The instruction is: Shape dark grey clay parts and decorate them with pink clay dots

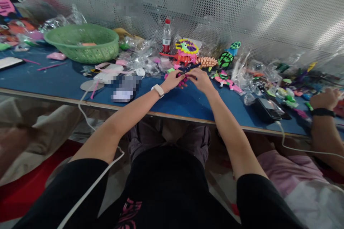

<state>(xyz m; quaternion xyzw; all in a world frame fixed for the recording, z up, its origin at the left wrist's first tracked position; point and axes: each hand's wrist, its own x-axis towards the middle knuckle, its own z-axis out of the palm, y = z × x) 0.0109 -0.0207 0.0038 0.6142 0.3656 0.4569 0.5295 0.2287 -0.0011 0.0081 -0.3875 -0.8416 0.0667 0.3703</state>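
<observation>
My left hand (172, 80), a pale watch band on its wrist, is closed on a small magenta bumpy figure (182, 81) just above the blue table. From the other side my right hand (200, 78) closes its fingers on the same figure. A long dark blue piece (190, 67) sticks out above my fingertips; whether it joins the magenta part cannot be seen. Just behind my hands stand a red figure with a yellow and purple frill (186, 48), an orange spiky figure (206, 62) and a green and black figure (225, 59).
A green plastic basket (83, 57) stands at the back left. A phone (125, 89) and a white device with a cable (108, 73) lie left of my hands. A red-capped bottle (167, 35) stands behind. At right are a black box (264, 109), plastic bags and another person's hand (326, 98).
</observation>
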